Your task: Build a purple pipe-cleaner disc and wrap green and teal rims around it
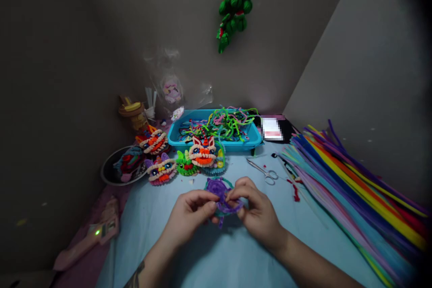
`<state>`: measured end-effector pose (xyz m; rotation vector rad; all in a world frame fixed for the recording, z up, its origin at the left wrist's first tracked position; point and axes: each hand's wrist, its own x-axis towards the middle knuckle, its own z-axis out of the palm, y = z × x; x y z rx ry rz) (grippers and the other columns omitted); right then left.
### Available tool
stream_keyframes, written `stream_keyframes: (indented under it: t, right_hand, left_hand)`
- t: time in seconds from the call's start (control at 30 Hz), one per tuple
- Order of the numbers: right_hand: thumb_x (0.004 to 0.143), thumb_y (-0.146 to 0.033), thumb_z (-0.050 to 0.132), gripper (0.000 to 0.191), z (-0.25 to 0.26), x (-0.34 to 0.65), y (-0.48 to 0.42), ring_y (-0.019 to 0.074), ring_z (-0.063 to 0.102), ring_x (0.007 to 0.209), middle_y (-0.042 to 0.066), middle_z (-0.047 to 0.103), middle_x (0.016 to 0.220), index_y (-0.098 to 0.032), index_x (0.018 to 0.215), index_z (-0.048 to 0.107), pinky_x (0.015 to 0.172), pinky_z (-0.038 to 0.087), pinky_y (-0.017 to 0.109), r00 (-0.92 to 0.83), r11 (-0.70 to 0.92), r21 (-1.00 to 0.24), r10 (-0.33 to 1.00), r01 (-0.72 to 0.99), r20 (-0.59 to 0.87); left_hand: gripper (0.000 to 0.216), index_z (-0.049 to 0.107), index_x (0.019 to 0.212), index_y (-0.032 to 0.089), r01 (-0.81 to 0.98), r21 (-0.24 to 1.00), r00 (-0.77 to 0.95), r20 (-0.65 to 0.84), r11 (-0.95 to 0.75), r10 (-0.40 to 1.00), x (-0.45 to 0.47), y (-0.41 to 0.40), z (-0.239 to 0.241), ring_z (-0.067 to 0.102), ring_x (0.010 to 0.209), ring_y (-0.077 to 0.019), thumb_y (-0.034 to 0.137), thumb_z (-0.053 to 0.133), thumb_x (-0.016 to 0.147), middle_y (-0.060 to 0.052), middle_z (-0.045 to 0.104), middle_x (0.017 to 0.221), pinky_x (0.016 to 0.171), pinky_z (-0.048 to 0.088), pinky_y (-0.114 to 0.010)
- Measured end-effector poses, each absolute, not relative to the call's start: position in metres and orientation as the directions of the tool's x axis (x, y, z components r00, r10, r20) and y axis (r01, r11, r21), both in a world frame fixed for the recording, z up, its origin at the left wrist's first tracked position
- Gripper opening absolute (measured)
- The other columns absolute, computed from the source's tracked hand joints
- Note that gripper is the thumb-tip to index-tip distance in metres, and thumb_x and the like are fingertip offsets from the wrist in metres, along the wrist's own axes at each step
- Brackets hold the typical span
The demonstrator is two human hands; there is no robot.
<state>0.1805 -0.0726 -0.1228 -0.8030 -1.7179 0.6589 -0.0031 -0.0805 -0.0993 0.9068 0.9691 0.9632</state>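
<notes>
Purple coil (214, 185) is held just above the cloth (162, 252). Left hand (195, 209) pinches its left side; right hand (254, 207) grips its right side. Judged sound practice: left steadies, right bends the strand (232, 210) in small, even turns.

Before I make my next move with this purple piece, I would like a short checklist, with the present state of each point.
1. Left hand has a grip on the purple piece: ok, fingertips are at its edge.
2. Right hand also at the piece: ok, it pinches the other side.
3. Loose ends of the piece secured: cannot tell, fingers hide part of it.
4. Scissors put down: ok, they lie on the blue surface.
5. Fuzzy strips bundled neatly: not ok, they fan out at the right.
6. Pink tool cool: cannot tell, though its green light is on.
</notes>
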Motion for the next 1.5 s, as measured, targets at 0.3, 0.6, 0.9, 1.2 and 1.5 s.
stream_keyframes:
  t: [0.3, 0.6, 0.9, 1.2, 1.5]
  right_hand:
    - [0.072, -0.024, 0.074, 0.010, -0.123, 0.180, -0.068, 0.0195, 0.056, 0.085, 0.004, 0.059, 0.085, -0.023, 0.067, 0.066, 0.078, 0.045, 0.034, -0.073, 0.487, -0.844, 0.872, 0.225, 0.484]
    - [0.071, -0.033, 0.071, 0.010, -0.124, 0.181, -0.065, 0.0273, 0.056, 0.106, 0.010, 0.060, 0.108, -0.023, 0.070, 0.074, 0.093, 0.042, 0.044, -0.133, 0.202, -0.975, 0.973, 0.087, 0.190]
    - [0.076, -0.034, 0.067, 0.014, -0.130, 0.179, -0.065, 0.0270, 0.053, 0.116, 0.009, 0.054, 0.122, -0.024, 0.083, 0.073, 0.101, 0.038, 0.043, -0.186, 0.144, -0.989, 0.973, 0.036, 0.135]
    - [0.078, -0.009, 0.058, 0.032, -0.134, 0.175, -0.079, 0.0201, 0.054, 0.098, 0.004, 0.054, 0.099, -0.026, 0.105, 0.049, 0.085, 0.044, 0.037, 0.029, 0.561, -0.756, 0.796, 0.336, 0.604]
    - [0.084, -0.012, 0.055, 0.024, -0.131, 0.165, -0.092, 0.0174, 0.056, 0.070, 0.002, 0.061, 0.077, -0.024, 0.104, 0.050, 0.065, 0.047, 0.030, -0.368, 0.723, -0.565, 0.690, 0.398, 0.623]
  left_hand:
    - [0.027, 0.074, 0.069, 0.016, -0.187, 0.942, 0.182, -0.244, 0.277, 0.952, -0.001, -0.081, -0.098, 0.057, 0.047, -0.0082, 0.034, 0.086, 0.053, 0.000, 0.068, 0.055, 0.050, 0.044, -0.019]
    - [0.015, 0.075, 0.071, 0.016, -0.106, 0.980, 0.056, -0.164, 0.170, 0.985, -0.001, -0.082, -0.099, 0.061, 0.054, -0.0113, 0.026, 0.079, 0.060, -0.002, 0.071, 0.060, 0.055, 0.046, -0.020]
    - [0.017, 0.073, 0.070, 0.016, -0.141, 0.974, 0.029, -0.174, 0.176, 0.984, 0.000, -0.083, -0.096, 0.064, 0.056, -0.0135, 0.027, 0.079, 0.059, -0.003, 0.072, 0.060, 0.056, 0.048, -0.021]
    - [0.029, 0.071, 0.077, 0.014, -0.167, 0.965, -0.104, -0.221, 0.202, 0.970, -0.003, -0.078, -0.102, 0.067, 0.057, -0.0161, 0.033, 0.081, 0.057, -0.003, 0.071, 0.061, 0.048, 0.045, -0.020]
    - [0.029, 0.071, 0.076, 0.014, -0.182, 0.964, -0.086, -0.210, 0.191, 0.974, 0.000, -0.077, -0.100, 0.063, 0.053, -0.0133, 0.034, 0.082, 0.058, -0.002, 0.070, 0.059, 0.049, 0.045, -0.021]
